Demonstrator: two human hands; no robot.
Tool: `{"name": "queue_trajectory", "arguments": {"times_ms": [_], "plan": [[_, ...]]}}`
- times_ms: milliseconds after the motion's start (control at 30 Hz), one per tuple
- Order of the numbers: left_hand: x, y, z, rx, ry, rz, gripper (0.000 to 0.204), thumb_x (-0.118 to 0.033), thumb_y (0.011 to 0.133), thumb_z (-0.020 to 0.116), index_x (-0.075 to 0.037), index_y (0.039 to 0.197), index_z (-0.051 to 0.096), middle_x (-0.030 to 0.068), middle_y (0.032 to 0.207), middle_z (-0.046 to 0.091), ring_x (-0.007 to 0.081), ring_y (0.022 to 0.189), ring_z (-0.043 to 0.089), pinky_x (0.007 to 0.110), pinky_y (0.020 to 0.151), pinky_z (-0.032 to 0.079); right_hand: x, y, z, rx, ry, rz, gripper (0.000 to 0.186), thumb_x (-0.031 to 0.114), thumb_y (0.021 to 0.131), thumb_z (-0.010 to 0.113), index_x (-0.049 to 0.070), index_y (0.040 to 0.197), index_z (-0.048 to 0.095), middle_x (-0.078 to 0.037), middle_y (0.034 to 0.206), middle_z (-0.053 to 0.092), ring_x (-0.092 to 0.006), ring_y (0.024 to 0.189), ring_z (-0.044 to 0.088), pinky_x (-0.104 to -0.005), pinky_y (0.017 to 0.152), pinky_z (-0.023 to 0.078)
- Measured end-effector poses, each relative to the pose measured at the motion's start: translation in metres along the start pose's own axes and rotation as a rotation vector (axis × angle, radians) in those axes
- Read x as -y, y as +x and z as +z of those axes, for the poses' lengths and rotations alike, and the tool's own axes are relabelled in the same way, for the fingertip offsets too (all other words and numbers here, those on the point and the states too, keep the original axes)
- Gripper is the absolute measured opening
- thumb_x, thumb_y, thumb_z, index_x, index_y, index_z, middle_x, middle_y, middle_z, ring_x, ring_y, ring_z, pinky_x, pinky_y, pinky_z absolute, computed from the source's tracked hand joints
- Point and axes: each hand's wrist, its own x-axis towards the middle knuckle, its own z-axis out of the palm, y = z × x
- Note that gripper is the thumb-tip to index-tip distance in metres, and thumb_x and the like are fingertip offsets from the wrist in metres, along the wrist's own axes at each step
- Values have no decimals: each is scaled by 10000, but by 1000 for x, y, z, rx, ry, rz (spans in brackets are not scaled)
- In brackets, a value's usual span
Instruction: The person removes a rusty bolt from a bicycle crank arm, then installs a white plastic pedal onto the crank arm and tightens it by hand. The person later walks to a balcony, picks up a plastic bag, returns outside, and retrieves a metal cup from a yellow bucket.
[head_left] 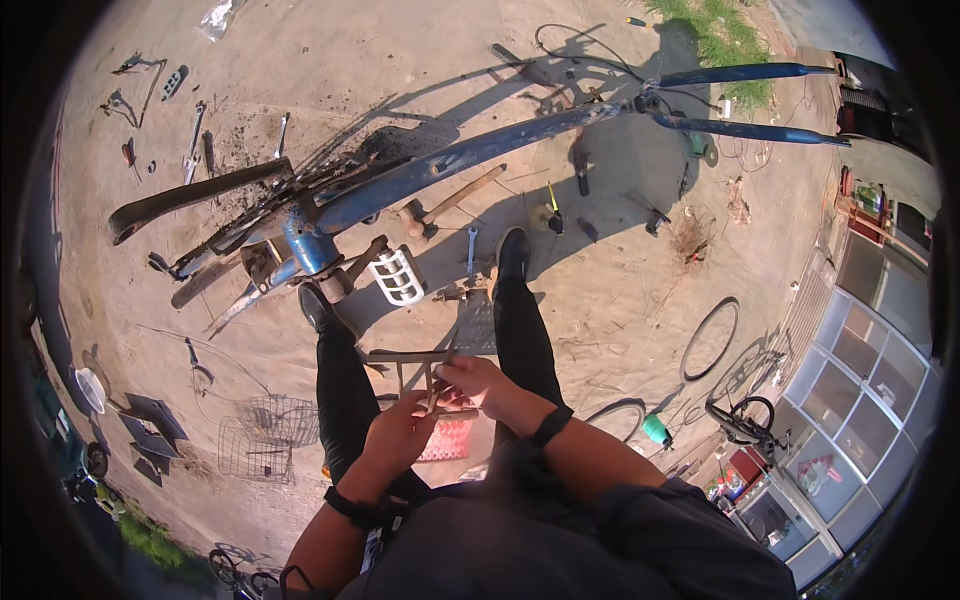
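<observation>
My left hand (402,432) and my right hand (475,388) meet in front of my body, fingers closed. Pinched between them is a small, thin brownish piece (434,400); the fingers cover most of it, so its kind is unclear. Beyond them, between my feet, lies a white pedal (398,278) joined to a crank by the bottom bracket (313,250) of a blue bicycle frame (430,170). The frame stretches to the upper right, ending in a two-bladed fork (740,124). Neither hand touches it.
Around the frame lie a hammer (462,196), a combination wrench (472,250), a screwdriver (131,160) and more wrenches (196,135). A red-pink slatted surface (447,440) shows below my hands. A wire basket (255,440) sits left, a wheel rim (710,340) right.
</observation>
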Motion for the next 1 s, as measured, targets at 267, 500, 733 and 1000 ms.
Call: {"name": "queue_trajectory", "arguments": {"times_ms": [267, 500, 733, 1000], "plan": [[9, 5, -6, -4, -68, -45, 376, -221, 940, 628, -11, 1249, 591, 166, 969, 728, 317, 895, 717, 404, 782, 549, 13, 2, 21, 93, -250, -177, 224, 240, 990, 626, 36, 1070, 672, -51, 899, 708, -119, 762, 687, -252, 636, 534], [26, 8, -18, -51, -26, 9, 310, -194, 949, 606, -8, 1197, 611, 147, 888, 729, 293, 861, 724, 379, 763, 545, 21, 16, 30, 122, -468, -276, 285, 291, 974, 628, 35, 1085, 689, -40, 875, 711, -117, 780, 690, -262, 677, 544], [40, 9, -21, -24, -64, -30, 303, -205, 959, 612, 3, 1178, 613, 135, 868, 727, 246, 829, 722, 357, 749, 542, 22, 26, 22, 109, -642, -246, 332, 314, 967, 629, 33, 1135, 689, -45, 889, 706, -98, 772, 661, -266, 716, 542], [56, 6, -13, -37, -127, 21, 288, -182, 942, 635, 7, 1159, 614, 144, 903, 719, 242, 823, 717, 361, 744, 545, 18, 25, 36, 132, -561, -209, 305, 293, 961, 638, 37, 1116, 698, -33, 863, 711, -102, 797, 665, -274, 717, 541]]}}
